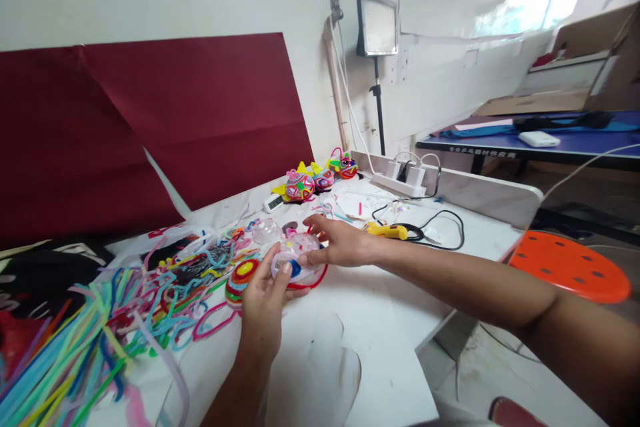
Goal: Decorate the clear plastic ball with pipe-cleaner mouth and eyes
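Observation:
Between both hands is a clear plastic ball-like piece [303, 243] with a dark blue disc [296, 268] and pinkish bits on it. My left hand [265, 307] holds it from the left and below, its thumb beside the blue disc. From the right, my right hand [345, 243] curls over its top, thumb pressed on the near side. A red pipe cleaner [316, 280] curves along its lower edge. Just left of my left hand lies a round piece of coiled pipe cleaner [245, 271] in yellow, orange and red. Behind sits a clear plastic dome [267, 231].
Loose pipe cleaners [85, 340] heap over the table's left side. Finished colourful pipe-cleaner figures [300, 185] stand at the back near a small digital timer [273, 203]. To the right are a yellow glue gun [387, 231], its black cord, and a power strip [399, 185].

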A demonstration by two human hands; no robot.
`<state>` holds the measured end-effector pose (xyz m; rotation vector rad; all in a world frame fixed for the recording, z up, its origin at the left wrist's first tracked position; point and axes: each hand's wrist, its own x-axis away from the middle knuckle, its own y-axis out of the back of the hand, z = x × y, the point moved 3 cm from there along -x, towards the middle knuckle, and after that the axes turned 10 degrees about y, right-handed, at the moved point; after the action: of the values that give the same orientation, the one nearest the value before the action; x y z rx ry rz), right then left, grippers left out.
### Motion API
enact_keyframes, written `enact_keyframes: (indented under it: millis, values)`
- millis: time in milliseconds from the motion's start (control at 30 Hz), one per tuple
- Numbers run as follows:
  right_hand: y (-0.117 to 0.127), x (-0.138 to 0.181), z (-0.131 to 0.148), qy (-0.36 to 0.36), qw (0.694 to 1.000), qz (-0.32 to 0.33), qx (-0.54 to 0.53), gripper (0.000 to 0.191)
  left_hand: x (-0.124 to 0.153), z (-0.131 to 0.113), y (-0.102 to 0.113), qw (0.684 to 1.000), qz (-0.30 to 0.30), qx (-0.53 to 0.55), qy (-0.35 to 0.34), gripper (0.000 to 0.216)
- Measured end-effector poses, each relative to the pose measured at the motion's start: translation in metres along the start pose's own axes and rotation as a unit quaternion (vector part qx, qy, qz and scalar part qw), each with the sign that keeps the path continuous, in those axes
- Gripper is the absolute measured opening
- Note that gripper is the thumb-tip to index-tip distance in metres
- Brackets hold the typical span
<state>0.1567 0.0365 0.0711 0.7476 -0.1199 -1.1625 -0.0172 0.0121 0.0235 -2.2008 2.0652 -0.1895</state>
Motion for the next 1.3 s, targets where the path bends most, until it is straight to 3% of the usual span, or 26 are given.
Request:
enact_keyframes:
  millis: [133,333,500,667,833,1033,1167,1300]
  values:
    - [0.013,-0.002,-0.012,0.001,0.998,-0.049,-0.049,0.072,0.0,-0.003,0.002,1.0,-0.007,0.026,0.007,0.057]
    - [0.032,-0.002,-0.026,0.057,0.987,-0.099,-0.111,0.033,-0.005,-0.007,0.009,0.997,-0.02,0.076,0.018,0.042]
    - [0.037,0.006,-0.029,0.115,0.974,-0.129,-0.148,0.031,-0.009,-0.006,0.013,0.993,-0.024,0.106,0.034,0.035]
    - [0.033,0.007,-0.04,0.126,0.974,-0.14,-0.126,0.02,-0.009,-0.007,0.015,0.99,-0.042,0.123,0.05,0.032]
    - [0.024,0.008,-0.047,0.081,0.986,-0.083,-0.115,0.034,-0.007,-0.007,0.016,0.992,-0.027,0.112,0.056,0.041]
    - [0.008,0.017,-0.047,0.018,0.962,0.035,-0.27,0.07,0.0,-0.005,0.011,0.995,0.013,0.088,0.047,0.052]
    - [0.003,0.021,-0.045,0.024,0.943,0.069,-0.325,0.069,0.004,-0.006,0.006,0.994,0.011,0.1,0.046,0.054]
    - [0.003,0.022,-0.045,0.043,0.933,0.063,-0.351,0.06,0.0,-0.003,0.007,0.996,0.028,0.084,0.034,0.05]
